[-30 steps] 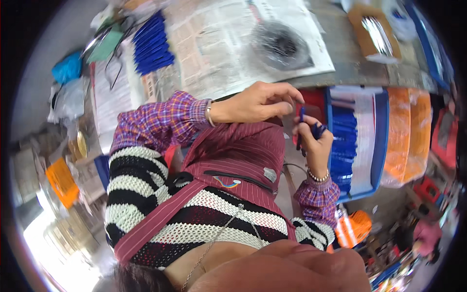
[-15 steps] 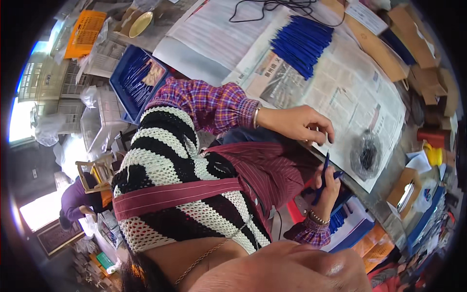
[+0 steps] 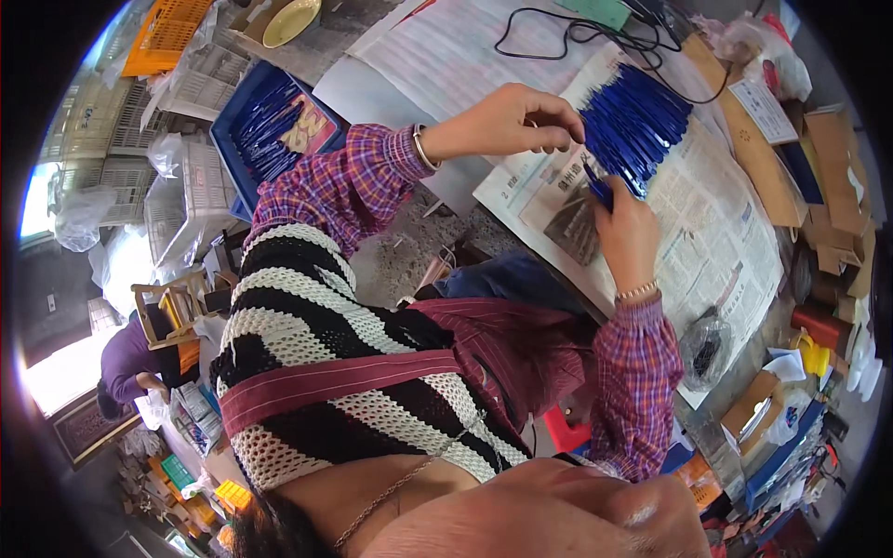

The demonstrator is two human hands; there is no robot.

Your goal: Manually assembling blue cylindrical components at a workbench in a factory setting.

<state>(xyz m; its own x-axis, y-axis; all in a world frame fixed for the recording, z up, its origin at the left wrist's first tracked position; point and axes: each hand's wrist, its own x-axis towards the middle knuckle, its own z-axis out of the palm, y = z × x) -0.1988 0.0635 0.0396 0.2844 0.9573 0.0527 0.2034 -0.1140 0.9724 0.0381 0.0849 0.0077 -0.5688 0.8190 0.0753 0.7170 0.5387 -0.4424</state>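
A row of thin dark blue strips [image 3: 642,121] lies side by side on newspaper [image 3: 716,219] spread over the table. My left hand [image 3: 512,121], with a bangle at the wrist, has its thumb and forefinger brought together at the row's left edge. Whatever sits between those fingertips is too small to make out. Just below it, my right hand [image 3: 628,232], wearing a beaded bracelet, is closed round a slim dark blue tool [image 3: 601,193]. The tool's tip points up toward the left fingertips; most of its body is hidden in the palm.
Left of the table stands a blue tray [image 3: 265,126] of blue strips. A black cable [image 3: 567,35] curls beyond the row. A clear bag with dark wire [image 3: 707,351] rests near the newspaper's right corner. Cardboard boxes [image 3: 837,186] line the right side. Another person [image 3: 135,363] bends at far left.
Both hands have moved up to the left edge of the blue row. My right hand rose from below the table edge with the blue tool. The left fingers have drawn together.
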